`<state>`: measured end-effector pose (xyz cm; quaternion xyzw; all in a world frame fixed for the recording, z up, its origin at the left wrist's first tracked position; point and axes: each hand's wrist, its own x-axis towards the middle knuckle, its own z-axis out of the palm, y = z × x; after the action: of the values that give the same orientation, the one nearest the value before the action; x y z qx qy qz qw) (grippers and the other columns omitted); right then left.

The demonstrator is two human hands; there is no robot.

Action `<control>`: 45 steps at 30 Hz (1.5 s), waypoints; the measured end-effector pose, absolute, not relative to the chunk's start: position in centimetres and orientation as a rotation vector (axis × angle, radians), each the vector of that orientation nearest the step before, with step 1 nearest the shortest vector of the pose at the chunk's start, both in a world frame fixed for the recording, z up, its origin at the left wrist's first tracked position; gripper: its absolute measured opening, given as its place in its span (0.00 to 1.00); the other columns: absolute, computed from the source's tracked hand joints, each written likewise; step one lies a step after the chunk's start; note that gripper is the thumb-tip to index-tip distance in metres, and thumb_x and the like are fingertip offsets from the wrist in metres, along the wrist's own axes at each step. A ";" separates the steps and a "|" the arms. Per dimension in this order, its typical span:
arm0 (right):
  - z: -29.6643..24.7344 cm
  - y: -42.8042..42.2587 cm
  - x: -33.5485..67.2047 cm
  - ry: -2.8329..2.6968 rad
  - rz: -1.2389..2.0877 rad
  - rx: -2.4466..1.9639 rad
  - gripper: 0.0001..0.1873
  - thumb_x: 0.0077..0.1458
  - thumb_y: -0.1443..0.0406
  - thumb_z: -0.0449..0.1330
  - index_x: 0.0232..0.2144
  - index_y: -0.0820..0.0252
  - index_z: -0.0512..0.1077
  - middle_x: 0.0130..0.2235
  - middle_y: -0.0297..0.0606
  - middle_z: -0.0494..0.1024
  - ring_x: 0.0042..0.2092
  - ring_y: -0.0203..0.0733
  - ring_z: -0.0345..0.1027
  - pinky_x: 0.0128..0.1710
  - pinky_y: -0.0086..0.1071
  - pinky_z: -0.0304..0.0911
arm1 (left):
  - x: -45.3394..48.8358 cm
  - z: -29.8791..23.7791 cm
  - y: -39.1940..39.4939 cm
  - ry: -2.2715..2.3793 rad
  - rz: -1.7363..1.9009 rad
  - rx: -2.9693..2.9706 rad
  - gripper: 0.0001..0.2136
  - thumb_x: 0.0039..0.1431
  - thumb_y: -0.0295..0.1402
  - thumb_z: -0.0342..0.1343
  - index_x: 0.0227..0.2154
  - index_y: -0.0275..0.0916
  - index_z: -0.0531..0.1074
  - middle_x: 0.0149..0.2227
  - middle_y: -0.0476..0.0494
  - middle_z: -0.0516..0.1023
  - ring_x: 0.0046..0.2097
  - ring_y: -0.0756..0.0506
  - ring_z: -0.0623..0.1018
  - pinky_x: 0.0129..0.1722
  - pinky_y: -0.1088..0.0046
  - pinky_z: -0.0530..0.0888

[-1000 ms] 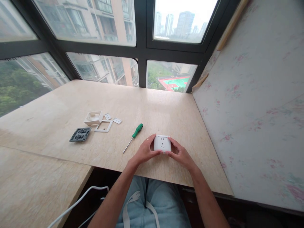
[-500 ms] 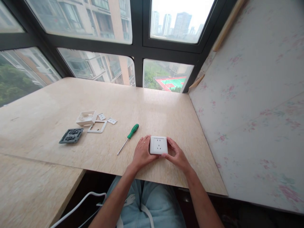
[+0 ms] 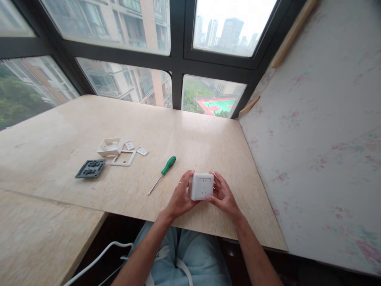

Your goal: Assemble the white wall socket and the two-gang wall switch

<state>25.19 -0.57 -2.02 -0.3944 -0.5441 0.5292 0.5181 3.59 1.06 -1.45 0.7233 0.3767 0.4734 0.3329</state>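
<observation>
A white wall socket point(image 3: 203, 186) with a slotted face is held between my two hands, tilted so that its left side shows. My left hand point(image 3: 180, 195) grips it from the left, fingers along that side. At the opposite edge, my right hand point(image 3: 224, 197) has its thumb at the lower corner and its fingers behind the right side. To the left lies a screwdriver point(image 3: 168, 165) with a green handle, its metal tip towards me.
Farther left lie a white mounting box point(image 3: 110, 147), a white frame point(image 3: 131, 158), two small white plates point(image 3: 142, 151) and a dark grey socket insert point(image 3: 91, 169). They rest on a beige stone-patterned counter point(image 3: 202, 139). Windows stand behind; a papered wall point(image 3: 321, 139) bounds the right.
Both hands have tilted and turned the socket, so its left side now shows more. It has shifted slightly to the right in view. The camera view has also moved a little.
</observation>
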 end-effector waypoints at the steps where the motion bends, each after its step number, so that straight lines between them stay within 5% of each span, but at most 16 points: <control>1: -1.8 -0.6 25.1 -1.289 1.295 -0.929 0.46 0.51 0.59 0.73 0.67 0.40 0.58 0.71 0.44 0.60 0.67 0.52 0.63 0.60 0.46 0.68 | 3.6 -1.4 1.0 0.965 1.233 1.910 0.43 0.52 0.36 0.69 0.67 0.46 0.51 0.67 0.30 0.60 0.68 0.33 0.64 0.59 0.52 0.73; 6: -0.3 -0.8 24.9 -1.208 1.326 -0.986 0.28 0.60 0.53 0.65 0.61 0.45 0.68 0.64 0.41 0.72 0.62 0.48 0.69 0.59 0.41 0.68 | 3.7 -0.9 0.5 0.908 1.137 2.012 0.39 0.56 0.28 0.63 0.67 0.47 0.50 0.68 0.30 0.58 0.68 0.34 0.65 0.57 0.55 0.75; 11: 0.4 -0.9 25.0 -1.152 1.176 -1.027 0.20 0.58 0.56 0.67 0.52 0.48 0.76 0.56 0.39 0.80 0.52 0.44 0.76 0.50 0.36 0.73 | 3.8 -1.2 0.4 0.929 1.046 2.044 0.39 0.59 0.24 0.58 0.68 0.51 0.46 0.72 0.29 0.50 0.66 0.34 0.69 0.53 0.54 0.78; 16: 0.4 -1.2 25.1 -1.146 1.079 -0.956 0.20 0.54 0.59 0.71 0.50 0.48 0.78 0.55 0.39 0.81 0.53 0.45 0.77 0.52 0.38 0.74 | 3.6 -0.8 0.4 0.887 0.961 2.045 0.49 0.54 0.36 0.69 0.71 0.49 0.42 0.70 0.29 0.57 0.68 0.31 0.65 0.62 0.47 0.70; 23: 0.4 -1.2 25.0 -1.231 1.108 -0.813 0.20 0.51 0.64 0.74 0.47 0.46 0.80 0.55 0.37 0.81 0.56 0.45 0.76 0.54 0.38 0.74 | 3.0 -0.6 0.7 0.887 1.169 1.870 0.25 0.65 0.40 0.59 0.62 0.42 0.63 0.57 0.34 0.77 0.57 0.39 0.78 0.57 0.59 0.74; 31: 0.0 -0.9 25.5 -1.211 1.174 -0.806 0.20 0.45 0.66 0.77 0.42 0.46 0.82 0.51 0.36 0.83 0.54 0.47 0.77 0.53 0.40 0.76 | 2.7 0.3 0.9 0.924 1.152 1.759 0.20 0.58 0.39 0.65 0.52 0.40 0.74 0.49 0.39 0.82 0.50 0.40 0.81 0.52 0.64 0.76; 45: 0.3 -1.1 25.7 -1.153 1.214 -0.931 0.19 0.40 0.62 0.79 0.38 0.46 0.84 0.48 0.38 0.85 0.52 0.52 0.79 0.55 0.50 0.74 | 2.8 -0.2 0.9 0.925 1.130 1.606 0.22 0.53 0.38 0.68 0.51 0.40 0.77 0.48 0.38 0.83 0.50 0.38 0.81 0.54 0.60 0.76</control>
<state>25.67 -1.11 0.26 -0.3977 -0.4923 0.5182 0.5753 2.83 0.91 -0.17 0.6545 0.3771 0.4602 0.4665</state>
